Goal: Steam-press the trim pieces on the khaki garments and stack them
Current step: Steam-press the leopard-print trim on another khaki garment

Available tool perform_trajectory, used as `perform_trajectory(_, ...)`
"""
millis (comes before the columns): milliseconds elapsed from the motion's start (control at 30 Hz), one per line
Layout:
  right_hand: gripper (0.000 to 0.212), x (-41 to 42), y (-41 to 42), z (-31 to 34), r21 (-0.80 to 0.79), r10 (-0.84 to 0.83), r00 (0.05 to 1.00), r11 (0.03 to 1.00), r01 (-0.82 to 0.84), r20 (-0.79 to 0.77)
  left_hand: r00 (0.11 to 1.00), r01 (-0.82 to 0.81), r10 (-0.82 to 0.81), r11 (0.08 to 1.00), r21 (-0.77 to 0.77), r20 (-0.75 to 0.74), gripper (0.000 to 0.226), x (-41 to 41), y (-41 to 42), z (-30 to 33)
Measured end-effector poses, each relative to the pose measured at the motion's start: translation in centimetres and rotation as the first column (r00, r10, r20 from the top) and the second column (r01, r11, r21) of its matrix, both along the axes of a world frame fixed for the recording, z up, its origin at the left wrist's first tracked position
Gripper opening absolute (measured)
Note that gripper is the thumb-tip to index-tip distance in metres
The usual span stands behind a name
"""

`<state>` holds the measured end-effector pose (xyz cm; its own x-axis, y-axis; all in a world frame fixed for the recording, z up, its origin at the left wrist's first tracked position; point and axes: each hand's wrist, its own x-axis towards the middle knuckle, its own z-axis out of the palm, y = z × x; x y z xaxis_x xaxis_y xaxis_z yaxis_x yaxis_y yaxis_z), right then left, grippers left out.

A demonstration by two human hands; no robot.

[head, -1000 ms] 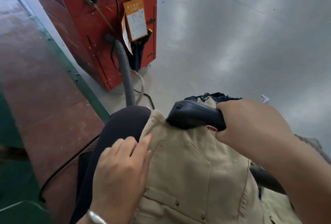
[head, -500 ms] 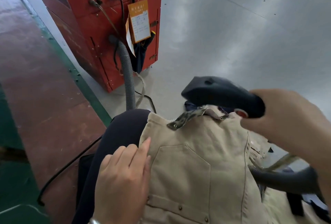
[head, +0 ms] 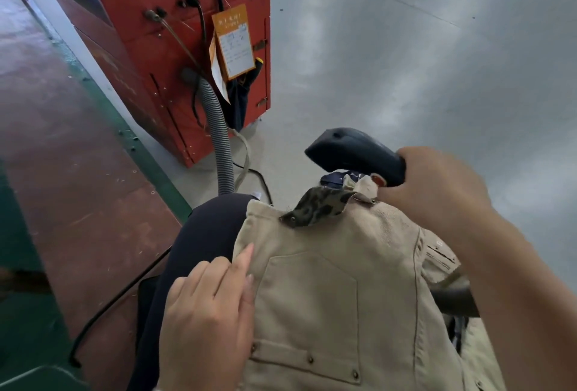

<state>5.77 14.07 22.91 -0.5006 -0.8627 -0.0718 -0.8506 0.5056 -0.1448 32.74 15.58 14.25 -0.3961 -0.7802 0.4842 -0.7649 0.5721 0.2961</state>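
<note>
Right hand point(head: 437, 190) fingers gripping steamer point(head: 352, 153), left hand point(head: 212, 306) fingers flat on khaki garment point(head: 337, 290)

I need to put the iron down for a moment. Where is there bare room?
Bare grey surface lies beyond the khaki garment, right of the red cabinet. Crowded: hose and cords at the cabinet's foot, and more clothes under the right hand holding the iron.
</note>
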Motion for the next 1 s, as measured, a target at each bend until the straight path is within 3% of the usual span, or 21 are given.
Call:
perform_trajectory(133, 0.042, -1.0, 3.3, 0.5, -0.094, -0.04, 0.997, 0.995, 0.046, 0.07, 0.994, -0.015, 0.018, 1.0, 0.025, -0.106, 0.033, 0.2, -0.1, -0.2)
perform_trajectory(400, 0.028, -0.6, 6.6, -0.4, -0.105, -0.059, 0.987, 0.992, 0.075, 0.152, 0.975, -0.035, 0.065, 0.989, 0.143, -0.21, 0.037, 0.7, 0.6, 1.3)
perform_trajectory(567, 0.046, -0.9, 7.4, -0.8, -0.056, -0.129, 0.972, 0.988, 0.142, 0.195, 0.961, -0.073, 0.13, 0.971, 0.226, -0.246, 0.033, 0.7, 0.5, 2.3)
perform_trajectory(833, 0.032, -2.0, 11.6, -2.4, -0.287, -0.208, 0.896, 0.898, 0.334, 0.393, 0.889, -0.174, 0.277, 0.941, 0.29, -0.364, 0.023, 3.5, -1.8, 1.8)
perform_trajectory(900, 0.029, -2.5, 12.3, -3.0, -0.326, -0.187, 0.864, 0.872, 0.365, 0.467, 0.902, -0.235, 0.325, 0.922, 0.308, -0.284, 0.021, 4.2, -3.5, 1.9)
perform_trajectory(1000, 0.028, -2.9, 12.6, -3.2, -0.331, -0.153, 0.829, 0.866, 0.374, 0.537, 0.92, -0.389, 0.389, 0.888, 0.244, 0.05, 0.031, 4.4, -3.9, 3.5)
